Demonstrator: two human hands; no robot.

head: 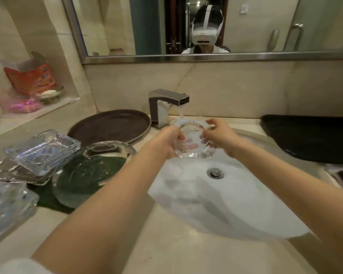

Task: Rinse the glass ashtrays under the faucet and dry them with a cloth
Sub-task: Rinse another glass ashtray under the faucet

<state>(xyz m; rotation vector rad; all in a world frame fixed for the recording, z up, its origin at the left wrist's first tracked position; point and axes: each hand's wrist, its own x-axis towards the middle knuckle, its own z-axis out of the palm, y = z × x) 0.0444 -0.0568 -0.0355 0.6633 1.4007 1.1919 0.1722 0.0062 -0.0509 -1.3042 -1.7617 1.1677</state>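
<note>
Head view: a round clear glass ashtray (190, 139) is gripped on edge by the left hand (171, 142) and right hand (219, 135), under the square chrome faucet (167, 104) above the white sink (236, 204). Fingers are blurred through the glass.

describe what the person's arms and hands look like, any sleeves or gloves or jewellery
Both forearms are bare up to the hands. The left hand and right hand wear no gloves, and no rings, watch or bracelets show. A bit of white fabric, probably a pushed-up sleeve, shows on the left arm at the lower left edge of the picture.
</note>
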